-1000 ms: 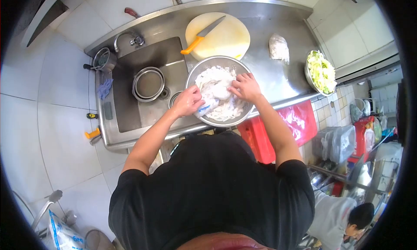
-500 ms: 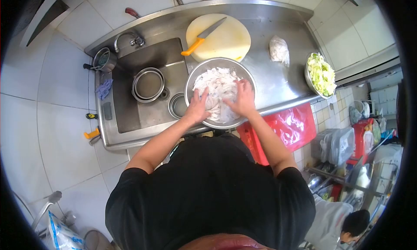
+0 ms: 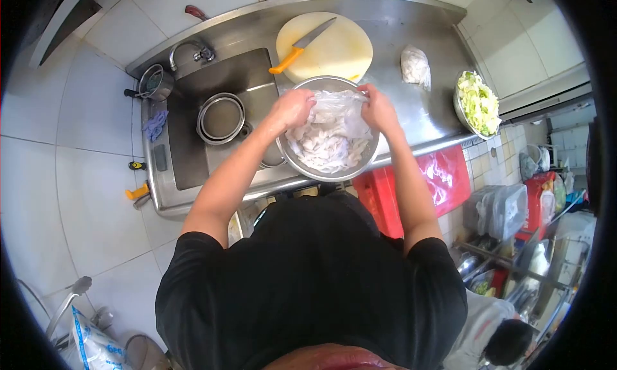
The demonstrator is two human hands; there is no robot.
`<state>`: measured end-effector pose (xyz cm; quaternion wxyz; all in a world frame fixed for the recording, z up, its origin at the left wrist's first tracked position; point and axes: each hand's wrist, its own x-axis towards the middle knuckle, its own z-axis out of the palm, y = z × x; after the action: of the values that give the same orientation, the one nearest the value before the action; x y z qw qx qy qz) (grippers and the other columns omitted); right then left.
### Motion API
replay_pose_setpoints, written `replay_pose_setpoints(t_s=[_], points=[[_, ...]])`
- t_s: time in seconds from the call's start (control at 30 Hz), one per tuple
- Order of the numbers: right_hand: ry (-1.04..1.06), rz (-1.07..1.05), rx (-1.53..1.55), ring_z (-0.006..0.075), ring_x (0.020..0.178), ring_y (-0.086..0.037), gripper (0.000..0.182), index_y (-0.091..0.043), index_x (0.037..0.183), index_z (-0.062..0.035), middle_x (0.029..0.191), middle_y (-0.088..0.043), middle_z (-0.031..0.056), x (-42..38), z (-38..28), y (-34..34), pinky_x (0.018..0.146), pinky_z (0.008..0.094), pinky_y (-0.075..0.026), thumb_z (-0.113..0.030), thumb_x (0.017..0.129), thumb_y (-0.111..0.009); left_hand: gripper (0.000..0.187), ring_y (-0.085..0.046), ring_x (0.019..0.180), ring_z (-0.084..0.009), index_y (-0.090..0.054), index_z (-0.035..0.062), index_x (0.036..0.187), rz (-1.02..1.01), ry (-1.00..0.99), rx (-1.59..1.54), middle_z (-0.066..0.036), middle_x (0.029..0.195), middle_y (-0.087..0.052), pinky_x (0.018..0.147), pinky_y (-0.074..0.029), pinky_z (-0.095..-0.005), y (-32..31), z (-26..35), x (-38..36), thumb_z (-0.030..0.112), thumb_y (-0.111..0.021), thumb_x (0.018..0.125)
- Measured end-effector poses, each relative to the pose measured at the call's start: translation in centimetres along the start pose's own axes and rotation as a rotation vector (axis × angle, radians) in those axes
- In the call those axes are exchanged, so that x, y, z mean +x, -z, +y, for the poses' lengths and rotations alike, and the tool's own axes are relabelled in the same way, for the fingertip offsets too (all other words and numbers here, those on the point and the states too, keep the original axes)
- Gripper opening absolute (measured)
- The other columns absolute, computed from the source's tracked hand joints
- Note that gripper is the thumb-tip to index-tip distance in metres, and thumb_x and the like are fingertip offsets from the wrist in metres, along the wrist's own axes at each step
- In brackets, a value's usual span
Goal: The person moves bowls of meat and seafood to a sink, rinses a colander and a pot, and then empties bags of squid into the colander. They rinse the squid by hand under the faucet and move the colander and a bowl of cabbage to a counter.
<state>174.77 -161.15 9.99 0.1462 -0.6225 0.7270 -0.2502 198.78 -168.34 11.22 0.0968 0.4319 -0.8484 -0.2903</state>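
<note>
A large metal bowl [image 3: 369,154] sits at the front edge of the counter, over the sink's right side. Pale whitish strips [image 3: 326,150] of food lie heaped in it. Over the back half of the bowl, a clear plastic bag [image 3: 340,106] is drawn out between both hands. My left hand [image 3: 294,108] pinches one side of the bag near the left rim. Closed around the opposite side is my right hand [image 3: 380,112]. Behind the bowl, a knife [image 3: 301,47] with a yellow handle rests on a round cutting board [image 3: 350,49].
Round metal pans [image 3: 241,119] stand in the sink [image 3: 186,158] at left. On the counter to the right are a tied bag [image 3: 416,67] and a bowl of chopped cabbage [image 3: 477,105]. Red plastic [image 3: 443,180] lies below the counter edge. Another person [image 3: 482,328] is at lower right.
Both hands have risen out of the strips toward the back of the bowl and now hold the plastic bag up between them. The bowl has shifted slightly backward.
</note>
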Motion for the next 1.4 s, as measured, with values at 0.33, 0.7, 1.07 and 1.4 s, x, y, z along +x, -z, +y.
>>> replay_pose_setpoints(t_s=[0.33, 0.7, 1.07, 1.4], points=[[-0.029, -0.014, 0.018, 0.0378, 0.093, -0.064, 0.031, -0.068, 0.104, -0.0062, 0.099, -0.067, 0.0225, 0.6, 2.6, 1.9, 0.082, 0.0419, -0.051, -0.005, 0.075, -0.058, 0.025, -0.064, 0.087, -0.0383, -0.069, 0.005, 0.097, 0.122, 0.039, -0.014, -0.021, 0.089, -0.067, 0.08, -0.051, -0.0442, 1.5, 1.8, 2.6, 0.025, -0.063, 0.084], [0.306, -0.322, 0.406, 0.0322, 0.091, -0.068, 0.041, -0.066, 0.113, -0.0055, 0.103, -0.069, 0.017, 0.3, 2.4, -1.0, 0.084, 0.0395, -0.052, -0.032, 0.081, -0.067, 0.027, -0.065, 0.088, -0.0212, -0.064, 0.001, 0.109, 0.236, 0.208, -0.732, -0.011, 0.1, -0.069, 0.081, -0.052, -0.0334, -13.2, -2.2, 2.2, 0.014, -0.067, 0.085], [-0.328, 0.049, -0.177, 0.0369, 0.141, -0.028, 0.097, -0.01, 0.151, -0.0002, 0.155, -0.024, 0.0195, 20.1, 35.1, 0.1, 0.115, 0.0477, -0.022, -0.041, 0.081, -0.063, 0.025, -0.062, 0.101, -0.0221, -0.061, 0.0086, 0.115, 0.785, 0.351, -1.438, -0.007, 0.11, -0.065, 0.09, -0.049, -0.0384, -1.8, -12.5, -15.8, 0.025, -0.055, 0.096], [-0.543, -0.009, -0.412, 0.034, 0.118, -0.057, 0.077, -0.037, 0.144, -0.0055, 0.125, -0.061, 0.0177, 12.7, 28.3, -1.0, 0.107, 0.0528, -0.027, -0.054, 0.087, -0.055, 0.048, -0.056, 0.108, -0.0306, -0.047, 0.0076, 0.134, 1.205, 1.53, -1.025, -0.011, 0.138, -0.045, 0.09, -0.05, -0.0431, -9.8, -19.3, -44.7, 0.028, -0.056, 0.091]])
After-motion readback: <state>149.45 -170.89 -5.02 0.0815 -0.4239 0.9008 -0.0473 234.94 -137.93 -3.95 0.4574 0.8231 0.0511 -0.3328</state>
